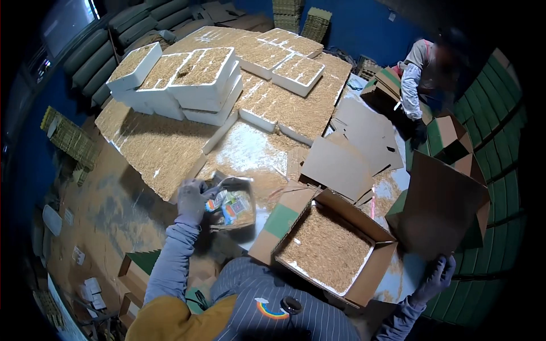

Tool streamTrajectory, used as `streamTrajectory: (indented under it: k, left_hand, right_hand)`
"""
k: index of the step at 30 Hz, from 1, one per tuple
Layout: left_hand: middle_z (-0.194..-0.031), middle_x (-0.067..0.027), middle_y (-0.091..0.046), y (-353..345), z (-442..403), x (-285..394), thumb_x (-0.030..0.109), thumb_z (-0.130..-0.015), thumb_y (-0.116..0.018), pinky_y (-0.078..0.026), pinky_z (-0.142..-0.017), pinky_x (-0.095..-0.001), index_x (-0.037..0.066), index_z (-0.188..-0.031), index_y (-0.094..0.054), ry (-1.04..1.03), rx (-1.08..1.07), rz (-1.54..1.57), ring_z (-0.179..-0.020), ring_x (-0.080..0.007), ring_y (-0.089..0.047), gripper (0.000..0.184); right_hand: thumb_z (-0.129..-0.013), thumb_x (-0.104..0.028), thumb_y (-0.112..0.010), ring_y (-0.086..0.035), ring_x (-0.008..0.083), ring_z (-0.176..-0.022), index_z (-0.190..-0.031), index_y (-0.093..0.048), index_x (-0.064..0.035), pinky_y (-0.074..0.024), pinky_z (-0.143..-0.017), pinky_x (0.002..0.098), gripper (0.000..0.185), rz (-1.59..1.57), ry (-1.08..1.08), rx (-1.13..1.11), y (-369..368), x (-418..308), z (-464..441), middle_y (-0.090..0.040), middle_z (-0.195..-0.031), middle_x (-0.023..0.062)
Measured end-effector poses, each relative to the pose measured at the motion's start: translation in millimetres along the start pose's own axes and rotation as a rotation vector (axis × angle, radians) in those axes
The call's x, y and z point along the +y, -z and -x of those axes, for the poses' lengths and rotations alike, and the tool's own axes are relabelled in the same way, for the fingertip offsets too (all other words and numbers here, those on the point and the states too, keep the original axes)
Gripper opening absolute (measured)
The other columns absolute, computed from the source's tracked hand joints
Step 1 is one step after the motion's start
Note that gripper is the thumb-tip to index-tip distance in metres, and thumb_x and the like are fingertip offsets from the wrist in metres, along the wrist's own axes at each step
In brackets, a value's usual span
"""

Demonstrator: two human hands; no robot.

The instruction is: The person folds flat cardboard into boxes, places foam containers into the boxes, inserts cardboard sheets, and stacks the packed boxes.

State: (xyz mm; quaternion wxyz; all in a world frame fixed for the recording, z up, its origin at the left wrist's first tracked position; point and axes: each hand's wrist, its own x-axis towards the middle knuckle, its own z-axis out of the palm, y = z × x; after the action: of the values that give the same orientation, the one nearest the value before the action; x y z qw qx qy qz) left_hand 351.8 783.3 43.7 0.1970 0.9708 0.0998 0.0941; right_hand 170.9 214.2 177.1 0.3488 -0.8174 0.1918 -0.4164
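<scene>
My left hand (192, 200), in a grey glove, is at the left edge of a small open box (245, 219) that holds colourful packets (232, 206); its fingers are curled, and what they hold, if anything, is hidden. An open cardboard box (378, 273) stands before my body, with a white tray full of brown granular material (330, 250) inside. On the right, my gloved right hand (437, 279) pinches the lower corner of a brown cardboard sheet (443, 204), which is raised and tilted.
White foam trays (202, 94) are stacked on the brown-covered table. Flat cardboard pieces (335, 165) lie in the middle. A co-worker (424, 74) stands at the upper right by open boxes (449, 136). Green cartons (489, 113) are piled along the right side.
</scene>
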Motion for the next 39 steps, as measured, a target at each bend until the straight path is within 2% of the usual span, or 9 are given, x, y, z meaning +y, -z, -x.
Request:
streamTrajectory:
  k: [5,12,15,23,27,29,32,33,39]
  left_hand:
    - [-0.078,-0.0081,-0.057,74.3,7.8,105.7,0.019,-0.073,-0.081,-0.045,-0.082,-0.0412,0.007,-0.078,-0.063,-0.56,0.538,0.14,-0.098,-0.0286,-0.059,0.022]
    - [-0.115,-0.0116,-0.063,87.3,51.1,192.0,0.021,-0.078,-0.07,-0.042,-0.103,-0.0462,0.006,-0.096,-0.066,-0.989,-0.367,0.025,-0.119,-0.0315,-0.054,0.024]
    - [-0.097,-0.0098,-0.063,108.1,38.5,196.9,0.008,-0.076,-0.07,-0.048,-0.089,-0.0446,0.006,-0.095,-0.063,-0.856,0.011,0.137,-0.104,-0.0309,-0.059,0.021]
    - [-0.105,-0.0086,-0.063,-4.6,65.8,220.0,0.027,-0.088,-0.059,-0.046,-0.093,-0.0399,0.01,-0.108,-0.063,-1.357,-0.824,-0.298,-0.104,-0.026,-0.06,0.027]
    - [-0.132,-0.0112,-0.06,59.3,30.0,198.7,0.0,-0.09,-0.055,-0.04,-0.108,-0.0347,0.005,-0.13,-0.059,-0.531,-0.678,0.828,-0.126,-0.0235,-0.054,0.04]
    - [-0.141,-0.0237,-0.049,15.0,7.8,169.5,0.021,-0.097,-0.057,-0.035,-0.112,-0.0361,-0.002,-0.149,-0.029,-0.235,-0.879,0.966,-0.132,-0.0286,-0.048,0.063]
    - [-0.146,-0.0259,-0.042,-19.3,17.9,163.1,0.072,-0.091,-0.04,-0.033,-0.113,-0.0374,-0.002,-0.152,-0.02,-0.234,-1.262,0.34,-0.138,-0.0325,-0.041,0.097]
    - [-0.142,-0.0279,-0.045,-36.7,29.6,162.5,0.071,-0.09,-0.044,-0.037,-0.109,-0.0378,-0.002,-0.15,-0.024,-0.281,-1.217,0.365,-0.132,-0.0343,-0.047,0.096]
    - [-0.108,-0.0183,-0.068,-56.1,69.4,183.1,0.039,-0.082,-0.075,-0.051,-0.086,-0.0362,-0.005,-0.13,-0.049,-0.218,-0.89,0.601,-0.096,-0.0259,-0.066,0.07]
  right_hand:
    - [-0.094,-0.009,-0.053,-0.059,0.0338,-0.112,-0.115,-0.061,0.001,-0.0467,-0.096,0.0444,0.024,0.061,0.57,-0.061,-16.6,-13.8,21.5,-0.062,-0.12,0.018]
    - [-0.074,-0.018,-0.062,-0.055,0.0212,-0.082,-0.087,-0.056,-0.0138,-0.048,-0.065,0.0352,0.015,0.4,1.095,-0.94,-61.9,-70.9,59.4,-0.048,-0.08,0.0036]
    - [-0.077,-0.019,-0.06,-0.059,0.0196,-0.087,-0.083,-0.062,-0.0143,-0.0515,-0.064,0.0342,0.007,0.399,0.968,-1.326,-62.4,-60.8,77.8,-0.057,-0.082,0.0032]
    - [-0.09,-0.017,-0.055,-0.065,0.0201,-0.099,-0.108,-0.065,-0.0139,-0.0538,-0.081,0.0369,0.021,0.371,0.665,-1.654,-54.3,-65.2,55.6,-0.067,-0.1,0.0046]
    - [-0.087,-0.008,-0.06,-0.066,0.0164,-0.089,-0.116,-0.062,-0.0051,-0.0563,-0.069,0.0298,0.029,-0.064,-0.578,-0.531,-15.5,-12.7,42.4,-0.066,-0.107,0.0087]
    - [-0.09,-0.011,-0.061,-0.062,0.0146,-0.1,-0.13,-0.052,-0.0016,-0.0534,-0.081,0.0284,0.042,-0.732,-1.24,-0.71,-22.0,13.2,59.3,-0.063,-0.117,0.0065]
    - [-0.091,-0.02,-0.067,-0.06,0.0158,-0.105,-0.128,-0.053,0.0,-0.048,-0.093,0.0311,0.045,-0.615,-0.711,-0.933,-60.1,70.3,121.2,-0.062,-0.117,0.0085]
    - [-0.091,-0.022,-0.068,-0.059,0.0166,-0.106,-0.128,-0.053,0.0005,-0.0462,-0.096,0.032,0.046,-0.851,-1.235,-0.775,-83.1,25.6,110.3,-0.061,-0.119,0.0093]
    - [-0.09,-0.03,-0.069,-0.055,0.0201,-0.115,-0.139,-0.042,0.0017,-0.0417,-0.102,0.0324,0.064,-0.302,-0.767,-0.871,-95.0,18.8,113.1,-0.055,-0.131,0.0112]
